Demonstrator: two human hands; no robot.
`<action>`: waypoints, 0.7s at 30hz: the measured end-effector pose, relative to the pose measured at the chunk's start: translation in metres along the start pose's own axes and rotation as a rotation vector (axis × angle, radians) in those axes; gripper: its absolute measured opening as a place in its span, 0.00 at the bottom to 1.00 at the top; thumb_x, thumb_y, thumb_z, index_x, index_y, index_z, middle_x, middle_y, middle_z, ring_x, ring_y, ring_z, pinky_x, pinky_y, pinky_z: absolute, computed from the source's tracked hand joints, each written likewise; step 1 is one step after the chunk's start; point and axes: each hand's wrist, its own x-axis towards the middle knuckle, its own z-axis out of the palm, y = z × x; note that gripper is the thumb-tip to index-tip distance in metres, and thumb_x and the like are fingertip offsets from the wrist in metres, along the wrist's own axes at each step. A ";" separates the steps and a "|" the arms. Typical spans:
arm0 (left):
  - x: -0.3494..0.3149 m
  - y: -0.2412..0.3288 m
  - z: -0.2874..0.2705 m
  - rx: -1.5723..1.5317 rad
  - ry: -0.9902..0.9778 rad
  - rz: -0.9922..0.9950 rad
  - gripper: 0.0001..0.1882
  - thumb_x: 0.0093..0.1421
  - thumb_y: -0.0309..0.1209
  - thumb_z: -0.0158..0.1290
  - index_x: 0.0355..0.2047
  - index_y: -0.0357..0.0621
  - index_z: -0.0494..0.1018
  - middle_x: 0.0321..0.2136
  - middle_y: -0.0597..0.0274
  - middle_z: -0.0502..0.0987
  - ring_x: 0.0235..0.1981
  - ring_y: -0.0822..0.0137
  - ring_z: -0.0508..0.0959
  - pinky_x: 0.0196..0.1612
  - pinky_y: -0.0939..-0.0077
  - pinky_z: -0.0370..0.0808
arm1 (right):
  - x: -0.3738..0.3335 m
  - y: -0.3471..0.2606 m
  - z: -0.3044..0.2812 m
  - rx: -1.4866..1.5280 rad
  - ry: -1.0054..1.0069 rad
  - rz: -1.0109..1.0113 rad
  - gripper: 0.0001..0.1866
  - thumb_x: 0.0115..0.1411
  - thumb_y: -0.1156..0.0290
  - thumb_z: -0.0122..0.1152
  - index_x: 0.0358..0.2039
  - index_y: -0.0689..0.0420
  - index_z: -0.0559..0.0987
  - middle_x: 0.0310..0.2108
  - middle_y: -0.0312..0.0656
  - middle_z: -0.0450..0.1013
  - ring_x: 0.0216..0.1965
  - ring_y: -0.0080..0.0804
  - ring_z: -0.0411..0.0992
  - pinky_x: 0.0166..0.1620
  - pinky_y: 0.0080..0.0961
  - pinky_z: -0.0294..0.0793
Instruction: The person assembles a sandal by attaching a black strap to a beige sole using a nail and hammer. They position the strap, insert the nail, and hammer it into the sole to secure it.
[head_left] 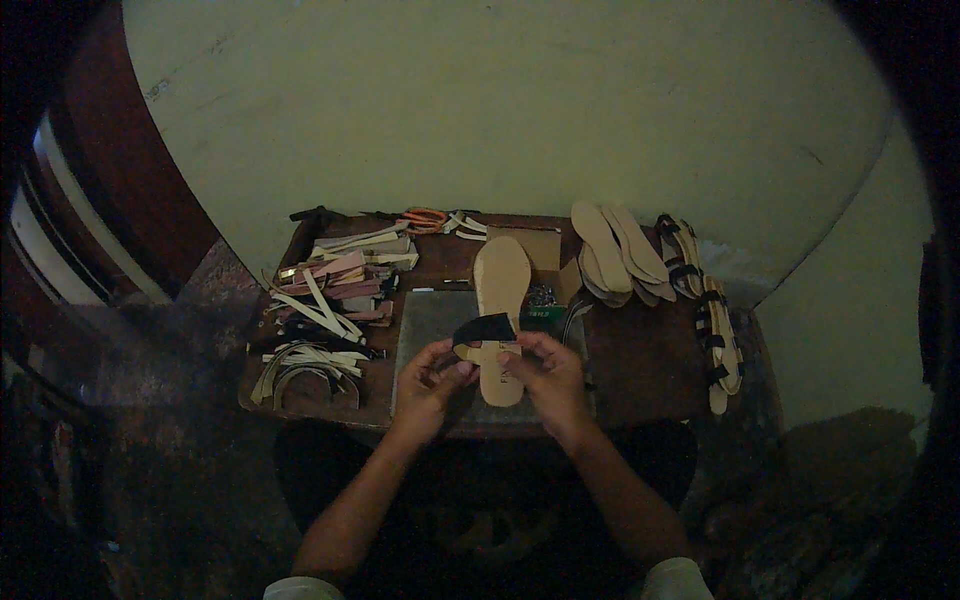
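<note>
A tan shoe insole (502, 280) is held above the near middle of the table, toe end pointing away from me. A black strap (484, 331) arches across its middle, showing a pale inner side. My left hand (430, 388) has its fingers curled at the strap's left end. With the thumb on top near the heel part, my right hand (553, 382) grips the insole's right side beside the strap's other end; the fingers underneath are partly hidden. Below the insole lies a grey board (432, 330).
Bundles of cut straps (325, 290) cover the table's left side. Orange-handled scissors (425, 220) lie at the back. Near an open cardboard box (540, 247) sits a green box (540, 315) with small metal pieces above it. Stacked insoles (600, 250) and strapped sandals (715, 335) occupy the right.
</note>
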 end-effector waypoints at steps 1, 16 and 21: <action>0.000 0.000 0.000 0.002 0.008 -0.004 0.16 0.63 0.24 0.55 0.50 0.35 0.69 0.45 0.55 0.76 0.46 0.66 0.77 0.50 0.71 0.76 | 0.000 0.001 0.000 -0.021 0.005 -0.007 0.15 0.58 0.74 0.66 0.45 0.61 0.77 0.39 0.41 0.77 0.38 0.24 0.75 0.41 0.24 0.76; -0.006 0.007 0.009 0.171 0.081 -0.139 0.25 0.57 0.24 0.62 0.54 0.31 0.69 0.46 0.51 0.77 0.44 0.66 0.79 0.49 0.72 0.76 | 0.001 0.008 0.002 -0.026 0.027 -0.073 0.15 0.57 0.80 0.63 0.46 0.64 0.77 0.39 0.43 0.78 0.39 0.25 0.76 0.41 0.23 0.78; -0.014 0.000 0.027 0.103 0.152 -0.047 0.26 0.55 0.23 0.63 0.54 0.34 0.70 0.40 0.58 0.79 0.42 0.70 0.78 0.47 0.76 0.75 | 0.002 0.007 0.002 -0.086 0.054 -0.039 0.15 0.57 0.80 0.64 0.46 0.65 0.78 0.38 0.44 0.78 0.37 0.26 0.77 0.40 0.23 0.78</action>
